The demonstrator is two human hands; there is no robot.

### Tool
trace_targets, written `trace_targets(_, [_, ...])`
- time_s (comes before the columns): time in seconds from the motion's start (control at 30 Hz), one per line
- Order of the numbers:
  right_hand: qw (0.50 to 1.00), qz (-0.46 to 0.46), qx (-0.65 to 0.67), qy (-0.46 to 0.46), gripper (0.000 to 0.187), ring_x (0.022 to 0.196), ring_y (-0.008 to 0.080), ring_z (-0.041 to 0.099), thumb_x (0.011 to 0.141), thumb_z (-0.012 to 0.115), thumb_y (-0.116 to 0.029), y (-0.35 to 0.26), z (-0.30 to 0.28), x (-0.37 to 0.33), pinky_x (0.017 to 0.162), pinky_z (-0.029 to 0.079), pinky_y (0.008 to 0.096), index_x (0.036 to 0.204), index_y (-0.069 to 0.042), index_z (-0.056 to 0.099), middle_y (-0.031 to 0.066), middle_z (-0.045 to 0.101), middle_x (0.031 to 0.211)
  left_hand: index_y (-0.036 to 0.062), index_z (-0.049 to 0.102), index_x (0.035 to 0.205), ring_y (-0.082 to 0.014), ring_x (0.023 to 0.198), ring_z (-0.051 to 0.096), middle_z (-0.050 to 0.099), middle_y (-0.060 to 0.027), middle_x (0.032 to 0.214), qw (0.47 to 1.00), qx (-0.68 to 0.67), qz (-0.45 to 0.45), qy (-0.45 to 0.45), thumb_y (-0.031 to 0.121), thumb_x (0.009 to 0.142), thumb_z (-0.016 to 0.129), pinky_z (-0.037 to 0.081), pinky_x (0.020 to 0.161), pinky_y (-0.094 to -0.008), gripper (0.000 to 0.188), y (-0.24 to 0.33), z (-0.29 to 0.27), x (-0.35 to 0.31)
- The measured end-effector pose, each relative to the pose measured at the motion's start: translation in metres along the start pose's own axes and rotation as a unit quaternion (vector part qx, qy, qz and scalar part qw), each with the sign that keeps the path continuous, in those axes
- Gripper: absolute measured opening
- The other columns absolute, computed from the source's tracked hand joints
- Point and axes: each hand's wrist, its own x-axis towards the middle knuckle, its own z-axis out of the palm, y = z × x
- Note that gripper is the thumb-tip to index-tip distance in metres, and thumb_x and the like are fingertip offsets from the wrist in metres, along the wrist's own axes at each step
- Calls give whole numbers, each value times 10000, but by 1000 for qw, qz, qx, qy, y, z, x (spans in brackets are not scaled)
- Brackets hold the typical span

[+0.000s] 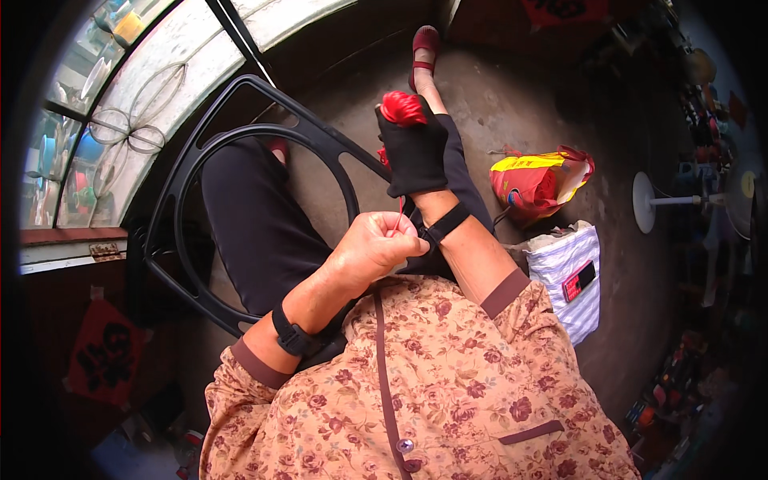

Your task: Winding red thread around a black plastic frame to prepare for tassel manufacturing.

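My right hand (412,156), in a black glove, is closed around a bundle of shiny red cord (404,108). More red shows at the glove's left edge. Lower and closer to me, my bare left hand (388,240) pinches a thin red strand (401,206) that runs up toward the glove. The fingertips of the gloved hand are hidden by the red bundle. A black frame (180,192) with a round ring inside it lies across my left leg, its far right corner reaching toward the gloved hand.
Right of my legs stands a red and yellow bag (532,188). Nearer, a phone (579,282) lies on a striped cloth (588,316). A white fan (644,202) stands farther right. At left is a window (152,96) with metal bars.
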Motion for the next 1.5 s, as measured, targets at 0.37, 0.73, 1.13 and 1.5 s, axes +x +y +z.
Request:
trace_targets(0.37, [995,50,58,56,198,484,125,610,825,690,-219,-27,10,4,459,465,275,789,-37,620,34,609,574,48,601,818,-5,461,300,422,94,577,1000,-10,-6,26,153,828,742,223,419,-189,176,-3,5,0])
trace_targets(0.73, [845,344,406,56,176,568,180,623,827,671,-146,-40,-3,8,496,484,310,890,-11,578,78,608,712,44,599,805,17,521,325,430,112,582,978,105,160,77,49,753,799,272,479,-167,207,-19,5,8])
trace_targets(1.13, [865,333,375,25,184,589,191,632,824,670,-138,-34,1,-2,518,491,320,892,6,579,77,617,729,42,609,760,8,519,370,455,98,577,981,116,116,104,90,715,838,319,489,-166,239,-14,3,16])
trace_targets(1.5, [648,353,674,-20,221,774,216,592,958,509,-272,-18,-58,38,801,479,349,886,-78,585,50,630,821,-8,533,1209,2,549,348,381,112,599,979,145,141,-33,121,684,852,290,518,-176,627,4,-5,-5])
